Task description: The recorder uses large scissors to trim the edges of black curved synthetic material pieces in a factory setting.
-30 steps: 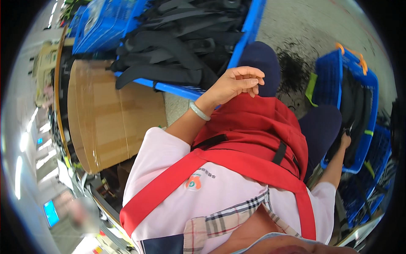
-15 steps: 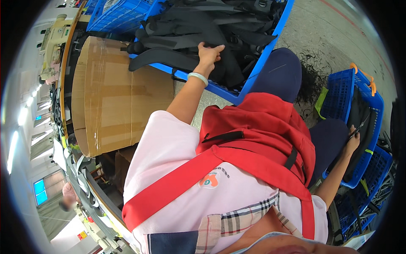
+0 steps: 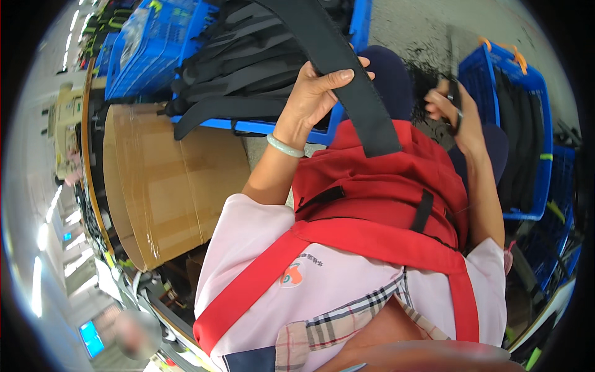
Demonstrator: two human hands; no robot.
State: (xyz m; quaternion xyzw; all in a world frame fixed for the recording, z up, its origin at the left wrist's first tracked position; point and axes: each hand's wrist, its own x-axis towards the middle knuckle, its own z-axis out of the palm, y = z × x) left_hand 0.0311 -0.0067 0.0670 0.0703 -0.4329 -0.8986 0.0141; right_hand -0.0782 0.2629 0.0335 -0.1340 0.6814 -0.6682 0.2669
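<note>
A wide black fabric strap (image 3: 358, 105) with stitched edges hangs across my lap, pinched by my left hand (image 3: 307, 99), thumb on top. Its lower end lies over my red apron (image 3: 378, 192); the upper end runs out past the picture's top. On the right, my right hand (image 3: 465, 121) is closed around a pair of dark scissors (image 3: 455, 102). Their blades point away from me and look smeared by motion, apart from the strap. Beyond my left hand, a blue crate (image 3: 361, 25) holds many similar black straps (image 3: 242, 74).
To my right stands another blue crate (image 3: 542, 180) with black straps inside. A brown cardboard box (image 3: 167, 186) is on my left, with a stacked blue crate (image 3: 149, 56) behind it. Black thread scraps (image 3: 427, 77) litter the floor. Sewing machines (image 3: 68, 124) line the far left.
My left hand has lifted a strap out of the crate and brought it nearer my lap. My right hand has come up and inward from the right crate with the scissors.
</note>
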